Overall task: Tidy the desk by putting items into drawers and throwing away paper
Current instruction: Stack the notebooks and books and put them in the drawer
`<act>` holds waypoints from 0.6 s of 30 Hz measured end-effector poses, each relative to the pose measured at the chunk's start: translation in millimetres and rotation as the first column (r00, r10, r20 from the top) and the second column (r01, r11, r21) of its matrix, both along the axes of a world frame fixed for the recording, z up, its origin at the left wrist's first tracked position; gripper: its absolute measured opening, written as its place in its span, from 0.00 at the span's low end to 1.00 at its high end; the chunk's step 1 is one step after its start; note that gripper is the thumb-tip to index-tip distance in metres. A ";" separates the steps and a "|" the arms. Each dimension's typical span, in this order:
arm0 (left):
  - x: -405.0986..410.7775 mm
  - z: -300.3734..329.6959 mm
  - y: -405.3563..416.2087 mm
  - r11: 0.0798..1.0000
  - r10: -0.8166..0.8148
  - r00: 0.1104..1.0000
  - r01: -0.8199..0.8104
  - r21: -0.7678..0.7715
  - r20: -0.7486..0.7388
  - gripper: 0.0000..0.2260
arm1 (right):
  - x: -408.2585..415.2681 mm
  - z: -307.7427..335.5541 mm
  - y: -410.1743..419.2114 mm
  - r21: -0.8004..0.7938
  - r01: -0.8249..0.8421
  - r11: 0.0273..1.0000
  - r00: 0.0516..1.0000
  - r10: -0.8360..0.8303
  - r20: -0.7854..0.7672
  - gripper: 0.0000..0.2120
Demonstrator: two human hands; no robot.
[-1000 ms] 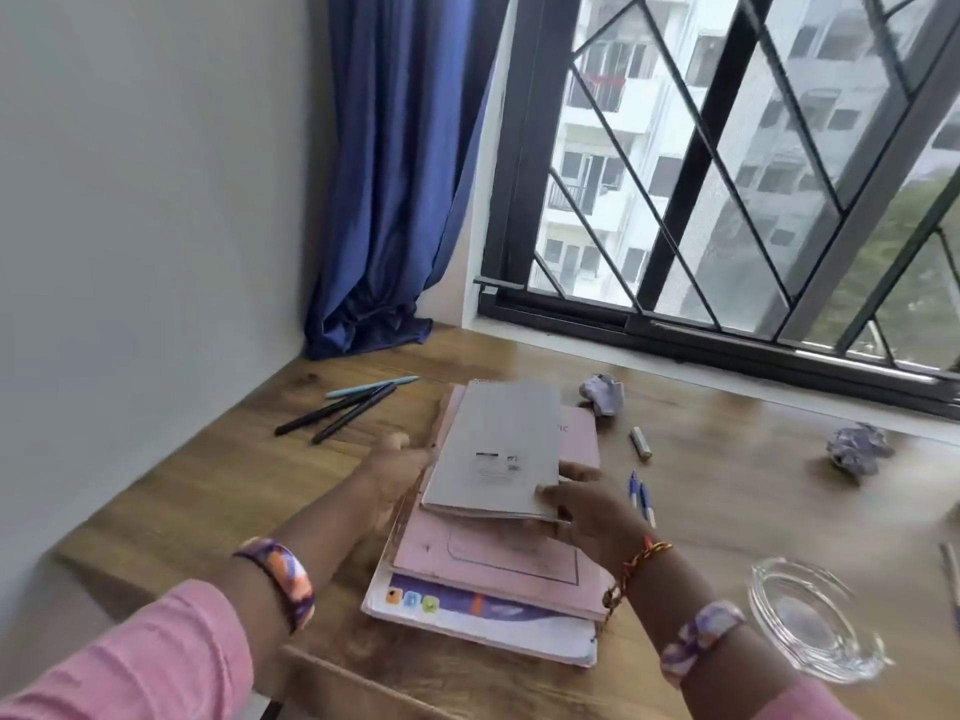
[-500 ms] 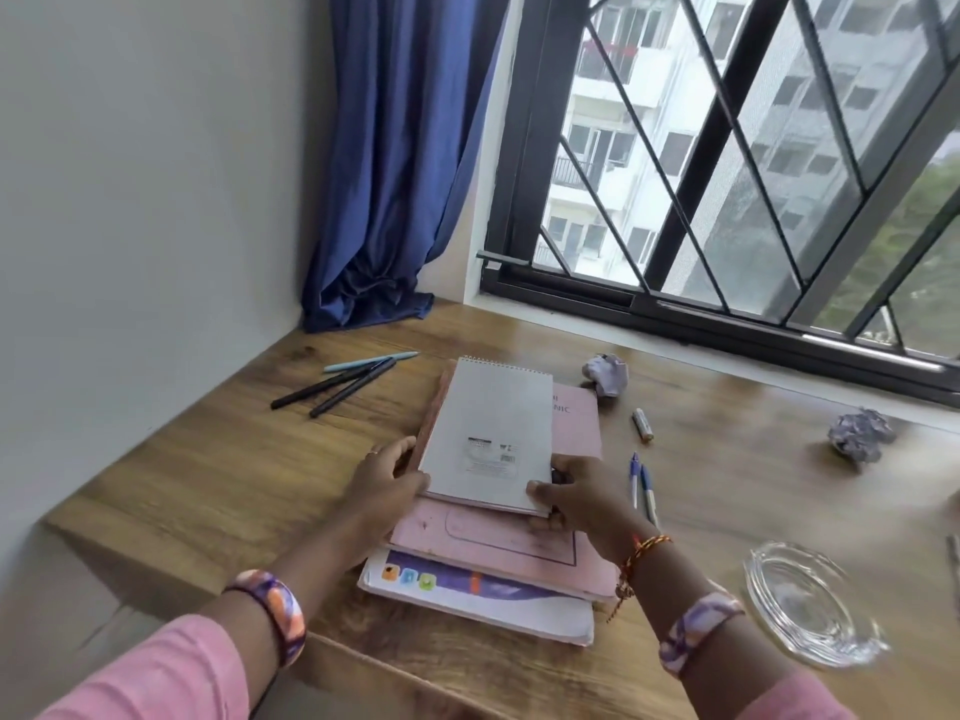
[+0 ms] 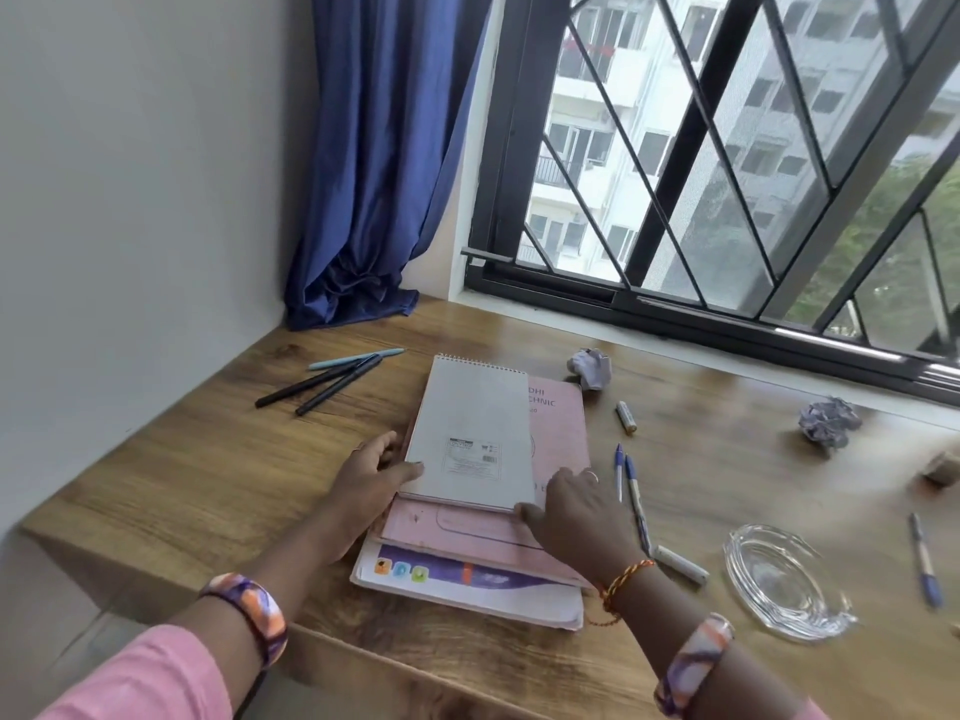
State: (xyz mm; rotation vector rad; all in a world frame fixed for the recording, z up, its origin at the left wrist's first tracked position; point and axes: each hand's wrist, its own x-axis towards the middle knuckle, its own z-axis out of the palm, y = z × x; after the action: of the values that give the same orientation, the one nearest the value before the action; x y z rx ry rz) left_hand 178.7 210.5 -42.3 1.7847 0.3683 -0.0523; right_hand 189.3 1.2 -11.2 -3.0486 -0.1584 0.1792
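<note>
A grey spiral notepad (image 3: 467,423) lies on top of a stack on the wooden desk (image 3: 208,459), over a pink book (image 3: 558,423) and a white book with a purple band (image 3: 467,589). My left hand (image 3: 371,475) holds the notepad's left edge, thumb on top and fingers along the side. My right hand (image 3: 571,506) rests flat on the pink book, its thumb against the notepad's near right corner. Two crumpled paper balls lie by the window, one (image 3: 589,368) just beyond the stack and one (image 3: 828,422) farther right.
Three pens (image 3: 332,379) lie at the back left near a blue curtain (image 3: 374,174). Right of the stack are two blue pens (image 3: 631,485), a small marker (image 3: 626,417), a white marker (image 3: 680,563), a glass ashtray (image 3: 784,582) and another pen (image 3: 924,561).
The notepad, held tilted above the stack a second ago, now lies flat on it. Both hands have stayed at its sides.
</note>
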 end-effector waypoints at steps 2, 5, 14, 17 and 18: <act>0.2 4.8 -1.5 0.998 -0.026 0.999 0.028 0.060 -0.034 0.25 | -6.0 -2.4 -9.2 -0.020 0.055 0.998 0.998 -0.055 -0.003 0.26; 4.3 14.0 -5.4 0.999 -0.042 0.997 0.042 -0.002 -0.066 0.17 | -13.7 -2.7 -15.1 0.068 0.072 0.995 0.994 -0.067 -0.081 0.30; 19.1 42.1 -3.2 0.860 -0.072 0.964 -0.071 -0.506 -0.258 0.06 | -18.0 6.2 -30.0 0.759 0.402 0.512 0.916 -0.220 -0.336 0.14; 16.9 44.9 -6.2 0.862 -0.140 0.964 0.006 -0.508 -0.226 0.09 | -19.5 5.6 -33.9 0.810 0.520 0.270 0.852 -0.222 -0.473 0.13; 13.5 49.4 -7.0 0.859 -0.146 0.969 0.024 -0.512 -0.200 0.10 | -23.1 6.7 -34.1 0.806 0.549 0.220 0.834 -0.208 -0.511 0.12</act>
State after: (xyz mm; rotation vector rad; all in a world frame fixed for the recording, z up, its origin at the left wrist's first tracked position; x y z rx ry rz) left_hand 192.3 203.6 7.1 1.2681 0.3991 -0.3929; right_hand 166.3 -32.9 -4.5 -1.7063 0.4107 0.3505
